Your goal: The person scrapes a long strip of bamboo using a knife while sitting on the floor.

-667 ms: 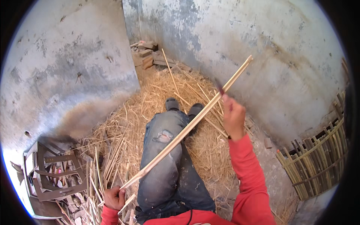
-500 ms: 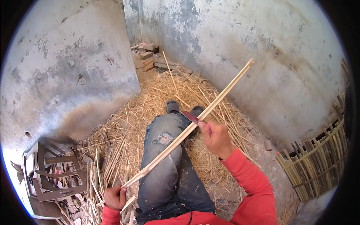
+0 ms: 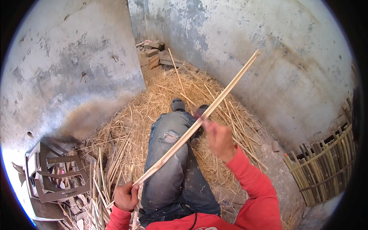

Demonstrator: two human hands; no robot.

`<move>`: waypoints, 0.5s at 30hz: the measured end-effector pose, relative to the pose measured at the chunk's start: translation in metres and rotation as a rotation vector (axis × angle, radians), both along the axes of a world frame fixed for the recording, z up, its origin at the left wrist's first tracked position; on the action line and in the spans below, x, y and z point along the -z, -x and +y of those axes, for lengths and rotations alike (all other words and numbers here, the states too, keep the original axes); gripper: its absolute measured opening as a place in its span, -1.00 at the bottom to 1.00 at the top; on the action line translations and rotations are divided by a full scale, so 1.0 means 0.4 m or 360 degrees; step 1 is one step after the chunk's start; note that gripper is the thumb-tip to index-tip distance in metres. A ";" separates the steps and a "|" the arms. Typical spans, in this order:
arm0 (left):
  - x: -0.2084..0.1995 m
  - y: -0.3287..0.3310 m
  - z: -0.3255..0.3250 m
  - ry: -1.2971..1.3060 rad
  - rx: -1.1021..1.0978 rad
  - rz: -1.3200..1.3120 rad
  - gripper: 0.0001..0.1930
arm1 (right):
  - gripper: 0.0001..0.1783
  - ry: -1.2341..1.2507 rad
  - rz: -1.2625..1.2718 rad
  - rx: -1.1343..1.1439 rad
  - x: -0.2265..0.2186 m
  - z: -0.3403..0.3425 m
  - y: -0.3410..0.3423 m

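Observation:
A long pale bamboo strip (image 3: pixel 174 148) slants from low on the left, across my thighs, to the upper right. Closed round its lower end is my left hand (image 3: pixel 125 197), and a short tail of the strip sticks out below the fist. My right hand (image 3: pixel 220 141) is closed on a knife, beside the strip's middle. The knife's dark reddish blade (image 3: pixel 200 111) is smeared by motion and lies against or just beyond the strip; the handle is hidden in my fist. My jeans-clad legs (image 3: pixel 165 180) stretch out under the strip.
Straw-like shavings (image 3: pixel 153 99) cover the floor, with loose strips (image 3: pixel 239 132) on the right. More split sticks (image 3: pixel 97 188) lie left, next to a broken dark frame (image 3: pixel 63 197). A slatted bamboo panel (image 3: pixel 326 168) leans at right. Bricks (image 3: pixel 153 51) lie in the far corner.
My left hand has shifted up and to the right with the strip's lower end. The right hand has moved slightly, and the knife blade has gone from sharp to blurred.

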State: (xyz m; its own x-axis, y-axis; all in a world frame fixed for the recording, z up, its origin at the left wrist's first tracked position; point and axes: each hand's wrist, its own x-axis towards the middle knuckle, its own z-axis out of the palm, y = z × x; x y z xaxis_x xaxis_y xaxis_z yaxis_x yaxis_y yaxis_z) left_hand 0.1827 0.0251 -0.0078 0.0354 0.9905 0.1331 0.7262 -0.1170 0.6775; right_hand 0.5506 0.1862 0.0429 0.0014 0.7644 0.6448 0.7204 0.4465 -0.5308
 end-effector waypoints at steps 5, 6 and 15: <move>-0.017 -0.017 0.000 -0.0028 0.0003 -0.0024 -0.60 | -0.46 0.0186 0.0301 0.0178 -0.064 0.050 -0.046; -0.015 -0.026 0.001 0.0004 -0.0002 -0.0014 -0.60 | -0.46 0.0198 0.0234 0.0119 -0.045 0.037 -0.029; -0.025 -0.039 0.026 -0.0069 -0.0010 0.0052 -0.60 | -0.42 0.0168 0.0251 0.0179 -0.032 0.047 -0.041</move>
State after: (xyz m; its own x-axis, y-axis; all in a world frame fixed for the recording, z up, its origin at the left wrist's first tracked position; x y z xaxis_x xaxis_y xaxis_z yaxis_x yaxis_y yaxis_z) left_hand 0.1982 0.0354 0.0022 0.0345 0.9840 0.1746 0.7487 -0.1411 0.6478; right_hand 0.5669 0.2049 0.0557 0.1850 0.8169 0.5463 0.6669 0.3040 -0.6804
